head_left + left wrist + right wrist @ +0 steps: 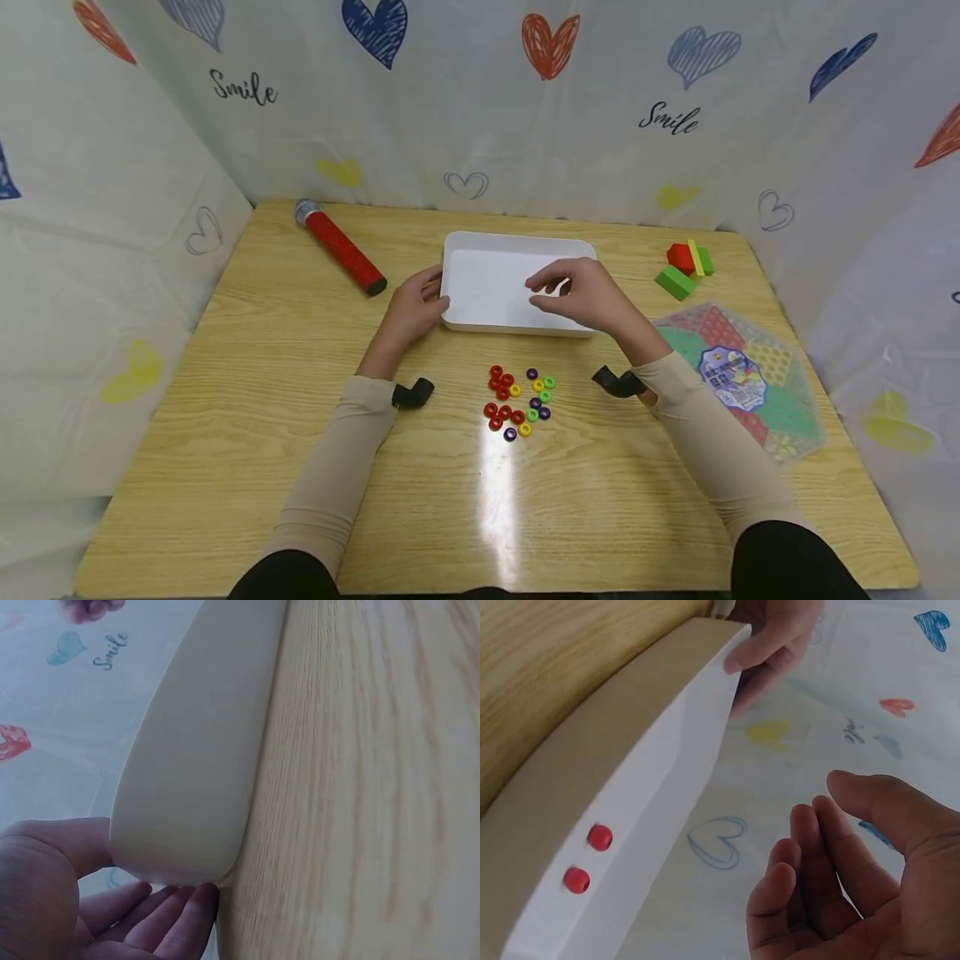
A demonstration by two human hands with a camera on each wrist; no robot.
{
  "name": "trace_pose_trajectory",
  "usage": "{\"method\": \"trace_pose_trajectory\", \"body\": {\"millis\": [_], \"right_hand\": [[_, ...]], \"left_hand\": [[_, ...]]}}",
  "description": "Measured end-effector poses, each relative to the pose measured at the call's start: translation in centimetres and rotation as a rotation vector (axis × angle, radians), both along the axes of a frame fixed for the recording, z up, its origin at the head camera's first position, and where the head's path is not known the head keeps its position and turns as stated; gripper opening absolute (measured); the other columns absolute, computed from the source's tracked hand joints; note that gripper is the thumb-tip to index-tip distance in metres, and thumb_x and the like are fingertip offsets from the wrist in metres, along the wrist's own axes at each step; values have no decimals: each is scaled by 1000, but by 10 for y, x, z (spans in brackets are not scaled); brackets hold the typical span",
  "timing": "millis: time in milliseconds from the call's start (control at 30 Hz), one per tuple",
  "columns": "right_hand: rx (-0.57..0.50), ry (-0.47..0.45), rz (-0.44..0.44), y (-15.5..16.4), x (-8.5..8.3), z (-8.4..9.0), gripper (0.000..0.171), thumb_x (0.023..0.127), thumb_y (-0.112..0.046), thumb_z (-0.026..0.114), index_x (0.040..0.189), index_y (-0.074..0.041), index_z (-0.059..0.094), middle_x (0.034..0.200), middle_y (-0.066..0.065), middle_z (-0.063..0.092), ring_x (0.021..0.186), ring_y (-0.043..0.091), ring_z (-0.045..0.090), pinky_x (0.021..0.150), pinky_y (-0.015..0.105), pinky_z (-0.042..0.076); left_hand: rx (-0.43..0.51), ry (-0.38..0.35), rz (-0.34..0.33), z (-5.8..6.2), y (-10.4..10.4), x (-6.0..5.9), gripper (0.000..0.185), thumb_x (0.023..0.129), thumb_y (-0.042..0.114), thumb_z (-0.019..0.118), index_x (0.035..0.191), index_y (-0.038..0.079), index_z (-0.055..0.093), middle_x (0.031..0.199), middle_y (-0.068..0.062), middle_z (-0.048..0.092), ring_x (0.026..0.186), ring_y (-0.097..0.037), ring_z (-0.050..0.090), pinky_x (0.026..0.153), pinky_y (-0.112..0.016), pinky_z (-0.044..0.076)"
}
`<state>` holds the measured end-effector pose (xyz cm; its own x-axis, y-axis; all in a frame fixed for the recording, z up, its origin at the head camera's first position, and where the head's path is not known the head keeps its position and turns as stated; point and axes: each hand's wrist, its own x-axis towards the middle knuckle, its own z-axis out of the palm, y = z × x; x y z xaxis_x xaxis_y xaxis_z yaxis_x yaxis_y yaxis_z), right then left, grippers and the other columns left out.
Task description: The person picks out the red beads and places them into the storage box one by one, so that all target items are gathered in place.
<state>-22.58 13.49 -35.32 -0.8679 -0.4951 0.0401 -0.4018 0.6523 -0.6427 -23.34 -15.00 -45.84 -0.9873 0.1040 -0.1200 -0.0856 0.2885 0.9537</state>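
A shallow white tray [487, 287] stands on the table, and my left hand [412, 312] holds it at its left end. In the left wrist view, the thumb [86, 844] is at the rim and the fingers [187, 922] lie against the outer end wall. Above the tray's right half hovers my right hand [581, 293]. Its fingers are loosely bent, with a gap to the thumb and nothing held between them in the right wrist view. Two red beads [600, 837] sit inside the tray there.
Several ring beads [517, 417] in red, yellow, green and purple lie in front of the tray. A red microphone-like tube [345, 252] rests at back left. Coloured blocks [677, 283] are at back right, with a clear-lidded bead case [780, 417] under the right forearm.
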Motion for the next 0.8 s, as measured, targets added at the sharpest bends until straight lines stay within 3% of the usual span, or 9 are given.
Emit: {"method": "trace_pose_trajectory", "body": {"millis": [367,567,800], "right_hand": [[-32,-25,88,-13,40,-41,19,85,-13,80,103,-8,79,98,2,76,82,15,63,67,27,50],[-13,-50,112,-18,52,-61,15,85,-12,79,100,-9,79,95,1,76,79,13,64,67,25,51],[-6,-25,132,-22,58,-72,13,84,-11,80,97,-10,79,93,0,77,80,13,64,69,26,53]], "left_hand": [[8,3,5,2,-1,1,61,95,9,61,154,10,43,156,-11,47,142,-24,50,113,-38,46],[20,0,-7,0,-1,-1,61,95,9,61,154,10,43,157,-11,46,142,-24,50,114,-37,46],[27,13,-10,0,-1,0,61,95,8,61,153,9,43,156,-12,47,142,-24,50,114,-37,45]]}}
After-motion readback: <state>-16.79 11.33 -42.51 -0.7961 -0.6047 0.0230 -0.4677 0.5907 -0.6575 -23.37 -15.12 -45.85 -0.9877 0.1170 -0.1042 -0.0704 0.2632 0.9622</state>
